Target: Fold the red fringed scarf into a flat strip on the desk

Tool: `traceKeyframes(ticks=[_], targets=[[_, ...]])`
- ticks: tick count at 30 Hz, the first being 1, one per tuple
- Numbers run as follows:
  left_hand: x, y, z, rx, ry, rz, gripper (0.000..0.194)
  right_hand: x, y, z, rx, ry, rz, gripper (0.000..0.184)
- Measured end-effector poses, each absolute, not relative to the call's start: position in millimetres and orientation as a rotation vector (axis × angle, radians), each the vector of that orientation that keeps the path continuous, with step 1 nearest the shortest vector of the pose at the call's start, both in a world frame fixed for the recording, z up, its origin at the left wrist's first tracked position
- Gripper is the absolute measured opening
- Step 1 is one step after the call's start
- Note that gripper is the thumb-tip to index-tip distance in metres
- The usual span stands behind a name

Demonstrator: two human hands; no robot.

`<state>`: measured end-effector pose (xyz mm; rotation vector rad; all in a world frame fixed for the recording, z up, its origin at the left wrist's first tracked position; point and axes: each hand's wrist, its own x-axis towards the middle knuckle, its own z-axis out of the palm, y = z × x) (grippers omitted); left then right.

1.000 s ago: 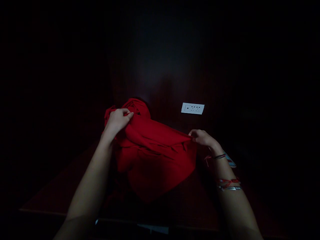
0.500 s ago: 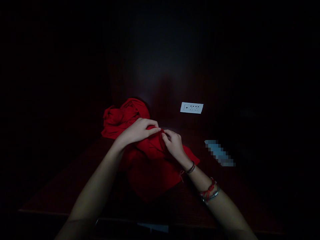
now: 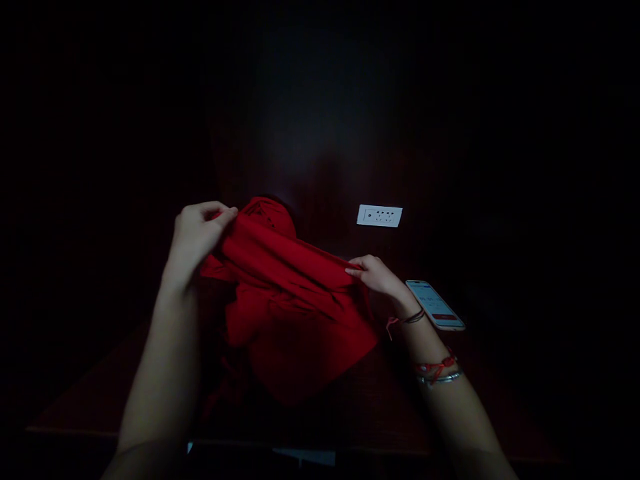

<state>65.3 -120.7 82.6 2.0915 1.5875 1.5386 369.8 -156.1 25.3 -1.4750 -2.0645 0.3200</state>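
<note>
A piece of red cloth (image 3: 300, 287) is stretched between my two hands above a dark wooden table. My left hand (image 3: 197, 233) pinches its upper left edge between thumb and fingers, raised higher than the other hand. At the upper right edge, my right hand (image 3: 375, 272) grips the fabric with closed fingers. The lower part of the cloth hangs down in folds and lies on the tabletop. Behind the stretched edge, a bunched heap of red fabric (image 3: 270, 212) shows; whether it is the same piece I cannot tell.
A phone (image 3: 436, 305) with a lit screen lies on the table (image 3: 400, 413) beyond my right wrist. A white wall socket (image 3: 379, 215) sits on the dark wall at the back. The table's front edge runs below my forearms. The surroundings are very dark.
My hands were close together on the cloth; now they are far apart. My left hand moved left and up, my right hand to the right, and the cloth edge is pulled out between them.
</note>
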Motion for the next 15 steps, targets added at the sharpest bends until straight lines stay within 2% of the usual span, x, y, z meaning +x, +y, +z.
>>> traceKeyframes(ticks=[4, 6, 8, 11, 15], targets=[[70.5, -112.5, 72.8, 2.299, 1.83, 1.178, 0.028, 373.4, -166.4, 31.2, -1.267, -2.043, 0.848, 0.018], [93.5, -115.1, 64.7, 2.498, 1.692, 0.992, 0.034, 369.0, -172.9, 32.6, -1.17, -1.945, 1.086, 0.016], [122.6, -122.5, 56.2, 2.669, 1.237, 0.834, 0.04, 364.6, -177.1, 32.2, -1.117, -1.833, 1.21, 0.018], [157.3, -135.1, 46.5, 2.662, 0.694, 0.593, 0.033, 363.2, -177.0, 30.2, -1.118, -1.749, 1.254, 0.025], [166.0, -138.6, 43.9, 2.541, 0.681, 0.769, 0.021, 369.8, -171.3, 31.9, -1.274, -1.858, 0.998, 0.031]])
